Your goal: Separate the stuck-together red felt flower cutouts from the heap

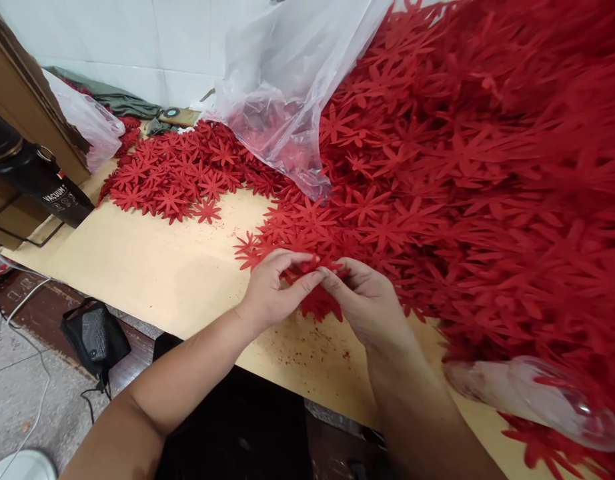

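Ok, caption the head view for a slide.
Both hands, left hand and right hand, pinch a red flower cutout at the edge of a huge red pile on a tan table.

A small craft workshop: red cut-out flowers (467, 167) heaped (by the hundreds) over a plain worktable (152, 267).

Readable only: "VACUUM" in white letters on the black cylindrical flask (37, 179) at the tabletop's far left edge; smaller print below illegible.
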The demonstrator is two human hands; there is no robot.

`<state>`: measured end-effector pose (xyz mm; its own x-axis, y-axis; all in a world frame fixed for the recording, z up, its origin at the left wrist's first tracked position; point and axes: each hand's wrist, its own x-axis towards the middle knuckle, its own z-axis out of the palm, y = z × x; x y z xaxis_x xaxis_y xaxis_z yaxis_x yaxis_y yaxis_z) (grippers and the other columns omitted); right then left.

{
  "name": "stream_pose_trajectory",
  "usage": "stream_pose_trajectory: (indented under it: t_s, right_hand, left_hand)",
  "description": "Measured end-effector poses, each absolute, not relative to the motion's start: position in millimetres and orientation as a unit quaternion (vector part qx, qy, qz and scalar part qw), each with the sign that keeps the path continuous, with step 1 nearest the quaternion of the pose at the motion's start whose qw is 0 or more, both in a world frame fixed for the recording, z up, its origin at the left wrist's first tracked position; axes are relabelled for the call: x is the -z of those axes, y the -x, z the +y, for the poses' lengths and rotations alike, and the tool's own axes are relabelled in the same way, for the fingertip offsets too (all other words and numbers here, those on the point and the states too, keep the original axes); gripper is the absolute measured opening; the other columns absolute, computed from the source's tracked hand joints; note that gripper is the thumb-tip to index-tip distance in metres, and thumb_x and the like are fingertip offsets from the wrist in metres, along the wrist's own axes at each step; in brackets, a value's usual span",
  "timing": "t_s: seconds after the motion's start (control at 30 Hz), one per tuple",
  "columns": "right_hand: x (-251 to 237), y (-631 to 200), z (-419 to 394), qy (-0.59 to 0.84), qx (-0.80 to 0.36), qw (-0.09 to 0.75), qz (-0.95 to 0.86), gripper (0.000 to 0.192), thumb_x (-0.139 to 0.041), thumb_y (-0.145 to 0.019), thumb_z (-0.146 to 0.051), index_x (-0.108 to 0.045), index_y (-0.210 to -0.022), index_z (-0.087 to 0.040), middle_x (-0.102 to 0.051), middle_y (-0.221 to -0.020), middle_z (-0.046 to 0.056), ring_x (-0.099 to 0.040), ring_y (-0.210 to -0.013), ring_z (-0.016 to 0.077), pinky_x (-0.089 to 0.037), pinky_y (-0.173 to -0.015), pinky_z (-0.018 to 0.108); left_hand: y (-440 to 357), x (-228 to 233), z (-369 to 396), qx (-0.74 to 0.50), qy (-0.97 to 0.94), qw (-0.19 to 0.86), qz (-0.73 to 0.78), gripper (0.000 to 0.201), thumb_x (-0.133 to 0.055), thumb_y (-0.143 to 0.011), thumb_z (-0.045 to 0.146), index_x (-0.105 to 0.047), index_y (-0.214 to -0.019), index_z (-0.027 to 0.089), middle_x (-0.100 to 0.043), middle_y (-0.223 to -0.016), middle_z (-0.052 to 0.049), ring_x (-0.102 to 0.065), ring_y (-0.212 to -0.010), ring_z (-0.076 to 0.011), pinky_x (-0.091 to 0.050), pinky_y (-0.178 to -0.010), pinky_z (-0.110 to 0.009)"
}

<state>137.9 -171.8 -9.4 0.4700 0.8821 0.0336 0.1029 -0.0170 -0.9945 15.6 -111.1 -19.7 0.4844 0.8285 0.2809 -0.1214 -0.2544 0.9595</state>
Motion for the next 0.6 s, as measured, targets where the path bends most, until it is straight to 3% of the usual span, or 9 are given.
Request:
stream_pose_trajectory:
  t_s: [0.13, 0.27, 0.33, 0.47, 0.6]
  right_hand:
    - [10.3, -135.7, -171.8, 0.624, -0.346, 0.599, -0.364, 0.045, -0.076, -0.057, -0.06, -0.055, -0.062, -0.02, -0.047, -0.056, -0.005, -0.037, -0.049, 0.0071, -0.032, -0.044, 0.021]
    - [10.5, -147.1, -174.8, 0.621, -0.35, 0.631, -0.306, 0.045, -0.081, -0.052, -0.055, -0.053, -0.06, -0.02, -0.045, -0.058, -0.006, -0.036, -0.05, 0.0057, -0.029, -0.044, 0.02]
    - [8.9, -157.3, -176.2, 0.627, -0.328, 0.651, -0.275, 0.044, -0.083, -0.05, -0.053, -0.055, -0.061, -0.021, -0.046, -0.058, -0.006, -0.038, -0.05, 0.0064, -0.029, -0.043, 0.02]
    - [1.9, -173.8, -178.1, 0.623, -0.297, 0.683, -0.241, 0.044, -0.085, -0.045, -0.05, -0.058, -0.065, -0.022, -0.053, -0.06, -0.004, -0.042, -0.052, 0.0081, -0.031, -0.043, 0.021]
    - [-1.4, -177.5, -180.2, 0.66, -0.248, 0.655, -0.271, 0.039, -0.083, -0.049, -0.049, -0.059, -0.067, -0.024, -0.05, -0.055, -0.005, -0.039, -0.049, 0.0082, -0.028, -0.044, 0.022]
  left_hand:
    - [-19.6, 24.5, -106.4, -0.427, -0.582, 0.619, 0.308, 0.018, -0.065, -0.074, 0.029, -0.055, -0.065, 0.017, -0.053, -0.066, 0.002, -0.05, -0.066, -0.0095, -0.043, -0.067, -0.026]
    - [-20.7, 27.3, -100.9, -0.441, -0.457, 0.695, 0.337, 0.016, -0.062, -0.077, 0.027, -0.051, -0.069, 0.018, -0.05, -0.06, 0.005, -0.047, -0.058, -0.007, -0.043, -0.063, -0.024]
    - [-21.8, 28.6, -99.7, -0.445, -0.427, 0.71, 0.338, 0.01, -0.063, -0.076, 0.021, -0.054, -0.078, 0.018, -0.056, -0.067, 0.004, -0.051, -0.062, -0.0076, -0.046, -0.067, -0.025]
    - [-24.1, 32.1, -100.9, -0.417, -0.489, 0.687, 0.337, 0.026, -0.062, -0.074, 0.011, -0.058, -0.098, 0.018, -0.065, -0.091, -0.003, -0.06, -0.082, -0.0121, -0.049, -0.081, -0.03]
    - [-22.0, 37.1, -101.8, -0.414, -0.604, 0.58, 0.357, 0.034, -0.058, -0.076, 0.01, -0.06, -0.109, 0.02, -0.06, -0.117, -0.009, -0.058, -0.102, -0.0178, -0.048, -0.092, -0.038]
